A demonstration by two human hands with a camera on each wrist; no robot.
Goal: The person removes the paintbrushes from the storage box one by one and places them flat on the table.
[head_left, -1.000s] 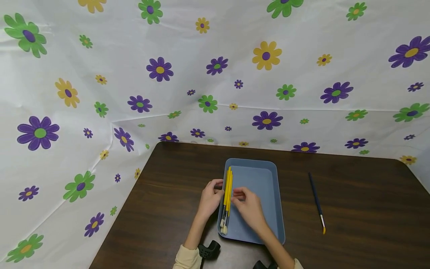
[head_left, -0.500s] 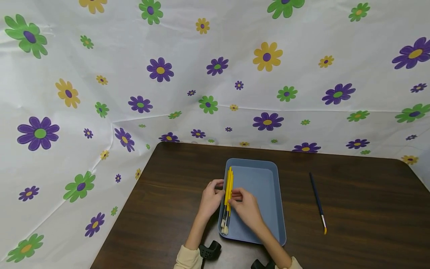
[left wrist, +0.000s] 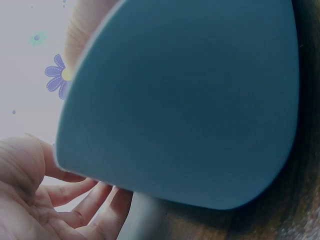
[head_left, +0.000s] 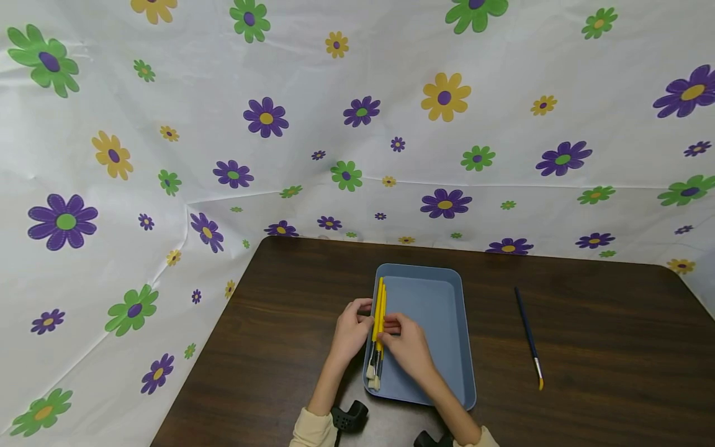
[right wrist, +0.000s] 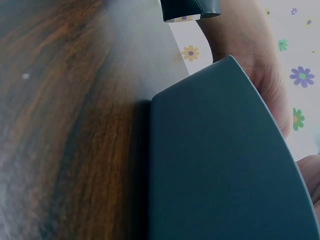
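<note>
Yellow-handled paintbrushes [head_left: 379,304] lie side by side along the left wall of a blue-grey tray [head_left: 427,292], pale bristles toward the near end. My left hand [head_left: 349,332] holds the tray's left side, thumb over the rim near the handles. In the left wrist view, fingers [left wrist: 102,200] of this hand lie behind the tray's wall [left wrist: 180,110]. The right hand [head_left: 410,347] reaches inside the tray, its thumb and fingertips pinching at the brush handles. The outer wall [right wrist: 220,160] hides those fingertips in the right wrist view.
A dark blue paintbrush [head_left: 527,329] with a yellow tip lies on the brown table [head_left: 603,335] right of the tray. A flowered white cloth [head_left: 313,81] hangs behind the table and along its left side. Black cameras [head_left: 350,417] sit on the wrists.
My right hand has shifted slightly left, from just beside the brushes to touching their handles. The brushes now lie slightly closer to the tray's left wall. The left hand stays in place.
</note>
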